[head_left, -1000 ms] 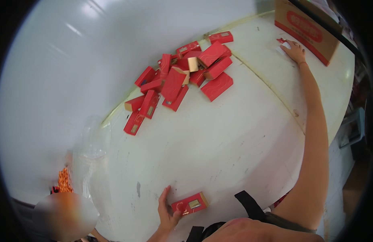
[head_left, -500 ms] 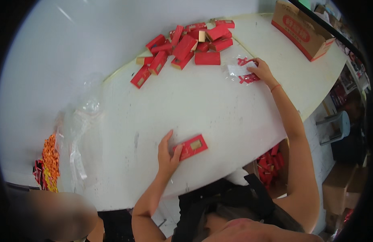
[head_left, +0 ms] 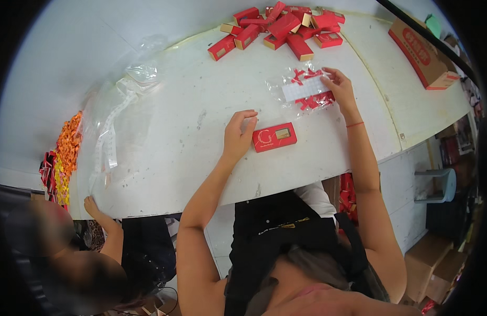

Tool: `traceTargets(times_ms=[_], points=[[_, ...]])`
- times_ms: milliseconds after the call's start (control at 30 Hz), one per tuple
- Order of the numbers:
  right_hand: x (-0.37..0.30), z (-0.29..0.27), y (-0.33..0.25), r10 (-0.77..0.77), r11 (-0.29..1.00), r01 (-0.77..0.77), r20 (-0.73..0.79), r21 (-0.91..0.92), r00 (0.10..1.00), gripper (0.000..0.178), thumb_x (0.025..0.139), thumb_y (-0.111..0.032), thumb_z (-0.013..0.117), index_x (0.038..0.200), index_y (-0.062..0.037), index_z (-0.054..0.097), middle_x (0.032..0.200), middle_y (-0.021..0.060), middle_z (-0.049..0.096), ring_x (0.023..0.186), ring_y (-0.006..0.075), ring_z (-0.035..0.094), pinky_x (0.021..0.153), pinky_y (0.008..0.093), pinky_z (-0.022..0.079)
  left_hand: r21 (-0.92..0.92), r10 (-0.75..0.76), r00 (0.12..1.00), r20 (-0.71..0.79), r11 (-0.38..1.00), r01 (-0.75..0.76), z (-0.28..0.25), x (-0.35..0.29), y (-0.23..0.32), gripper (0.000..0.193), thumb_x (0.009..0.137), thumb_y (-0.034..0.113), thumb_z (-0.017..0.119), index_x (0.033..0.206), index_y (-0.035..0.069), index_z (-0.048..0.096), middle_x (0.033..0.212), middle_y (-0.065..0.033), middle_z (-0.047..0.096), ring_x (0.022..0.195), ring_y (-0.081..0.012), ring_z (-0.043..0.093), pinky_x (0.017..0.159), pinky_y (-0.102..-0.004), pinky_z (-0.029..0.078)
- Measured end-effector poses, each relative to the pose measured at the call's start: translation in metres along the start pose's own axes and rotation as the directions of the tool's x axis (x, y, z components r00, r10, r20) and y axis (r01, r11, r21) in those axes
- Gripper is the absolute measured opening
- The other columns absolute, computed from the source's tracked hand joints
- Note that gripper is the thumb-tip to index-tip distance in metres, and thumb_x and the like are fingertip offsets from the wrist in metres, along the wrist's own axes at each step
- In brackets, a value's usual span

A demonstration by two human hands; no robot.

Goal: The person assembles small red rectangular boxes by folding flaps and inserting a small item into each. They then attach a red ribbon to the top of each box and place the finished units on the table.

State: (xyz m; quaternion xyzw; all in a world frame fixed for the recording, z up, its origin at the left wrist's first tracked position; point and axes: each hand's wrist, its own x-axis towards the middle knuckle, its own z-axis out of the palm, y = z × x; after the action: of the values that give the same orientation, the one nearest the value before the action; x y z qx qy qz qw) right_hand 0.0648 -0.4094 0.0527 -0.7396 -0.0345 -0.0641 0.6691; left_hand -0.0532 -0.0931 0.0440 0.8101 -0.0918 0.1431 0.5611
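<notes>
A red box (head_left: 275,138) with a small window lies on the white table in front of me. My left hand (head_left: 239,138) is just to its left, fingers spread and curved, with the thumb near the box's left end; I cannot tell whether they touch. Farther right, my right hand (head_left: 340,89) pinches the right end of a white gridded sheet (head_left: 299,91). That sheet lies over a clear plastic bag (head_left: 279,87) and several red ribbon bows (head_left: 314,100).
A heap of red boxes (head_left: 283,25) lies at the far edge. A cardboard carton (head_left: 420,52) stands at far right. Crumpled clear plastic (head_left: 114,116) and orange wrapped pieces (head_left: 70,142) are at left, near another person's hand (head_left: 91,205). A stool (head_left: 438,184) stands on the floor.
My left thumb, earlier on the red box, is now off its top, beside its left end. My right hand stays at the white sheet, now showing more of it. The whole view has shifted.
</notes>
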Motion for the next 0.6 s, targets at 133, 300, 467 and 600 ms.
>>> traceTargets(times_ms=[133,300,467,600], points=[[-0.001,-0.001,0.013,-0.006,1.0,0.007,-0.01,0.013,1.0,0.034,0.091,-0.013,0.066,0.123,-0.0012,0.063,0.094,0.0028,0.062,0.079,0.008,0.059,0.07,0.0217,0.049,0.178,0.157,0.971,0.181,0.965,-0.19,0.002,0.026,0.005,0.017,0.088,0.014,0.066,0.103,0.008,0.073,0.099,-0.0099,0.066,0.091,-0.023,0.063,0.081,-0.0318,0.049],[-0.003,0.001,0.004,0.037,0.986,-0.037,0.001,0.165,0.999,0.033,0.094,-0.014,0.063,0.125,-0.0013,0.062,0.092,0.0004,0.061,0.079,0.0071,0.057,0.07,0.0211,0.047,0.241,-0.037,0.958,0.284,0.97,-0.034,0.036,0.063,0.017,0.015,0.083,0.014,0.073,0.098,0.012,0.077,0.085,-0.0065,0.062,0.073,-0.0161,0.059,0.065,-0.0293,0.048],[-0.001,-0.002,0.011,0.056,0.991,-0.054,-0.019,0.119,0.998,0.032,0.095,-0.014,0.059,0.124,-0.0025,0.061,0.091,0.0027,0.062,0.077,0.008,0.057,0.065,0.0221,0.047,0.302,-0.121,0.93,0.348,0.953,0.011,0.061,0.079,0.038,0.022,0.076,0.021,0.08,0.097,0.014,0.078,0.083,-0.0077,0.064,0.069,-0.019,0.061,0.066,-0.0323,0.05],[-0.001,0.008,0.018,0.143,0.989,-0.145,-0.049,-0.042,0.989,0.031,0.095,-0.015,0.055,0.123,-0.004,0.06,0.092,0.007,0.064,0.072,0.0113,0.06,0.06,0.0266,0.049,0.227,0.155,0.903,0.402,0.938,-0.262,0.089,0.082,0.022,0.021,0.073,0.021,0.083,0.091,0.013,0.077,0.084,-0.0062,0.064,0.071,-0.0202,0.062,0.066,-0.0337,0.05]])
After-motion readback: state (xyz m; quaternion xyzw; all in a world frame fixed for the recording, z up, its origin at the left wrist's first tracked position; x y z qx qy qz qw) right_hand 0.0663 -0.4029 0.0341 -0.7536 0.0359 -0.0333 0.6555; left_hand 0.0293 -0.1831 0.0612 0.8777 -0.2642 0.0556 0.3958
